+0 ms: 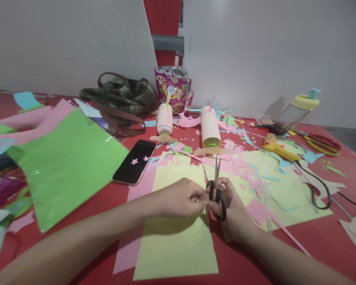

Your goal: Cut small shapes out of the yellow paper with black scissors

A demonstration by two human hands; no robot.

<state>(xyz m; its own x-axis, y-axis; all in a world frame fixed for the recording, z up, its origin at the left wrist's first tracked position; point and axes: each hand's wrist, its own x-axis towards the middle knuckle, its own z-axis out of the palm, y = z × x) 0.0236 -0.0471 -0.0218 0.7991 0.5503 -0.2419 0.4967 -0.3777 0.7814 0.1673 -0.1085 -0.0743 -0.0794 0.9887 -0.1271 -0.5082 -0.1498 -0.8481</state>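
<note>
My right hand grips black-handled scissors with the blades pointing away from me and closed. My left hand is pinched shut just left of the scissor handles, its fingertips touching something small that I cannot make out. Both hands hover over a pale yellow sheet lying on a pink sheet on the red table. Pink and blue paper scraps lie scattered just beyond the hands.
A phone with two pink stars on it lies left of centre beside a big green sheet. Two pink-wrapped bottles lie further back, near a plaid bag and a snack packet. A yellow glue gun, red scissors and a bottle lie right.
</note>
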